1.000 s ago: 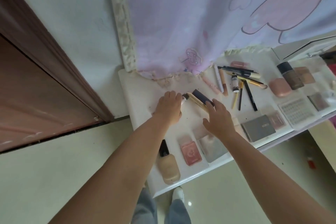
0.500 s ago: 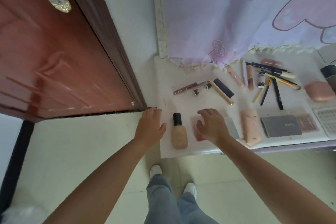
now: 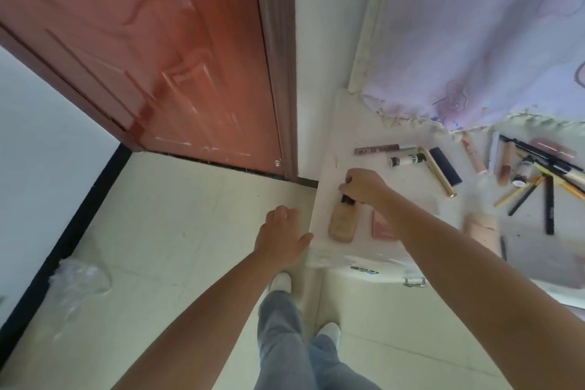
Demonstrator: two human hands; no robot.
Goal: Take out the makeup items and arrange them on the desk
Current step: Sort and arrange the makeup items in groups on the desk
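Pinching black cap of beige foundation bottle (image 3: 342, 222): right hand (image 3: 362, 184); left hand (image 3: 280, 236) relaxed.

Head view (wide-angle), steeply downward

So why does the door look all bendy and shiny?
Head view: the wide lens curves the door and the desk edge; daylight puts pale glare on the door panels; the foundation bottle under the right hand looks slightly soft.
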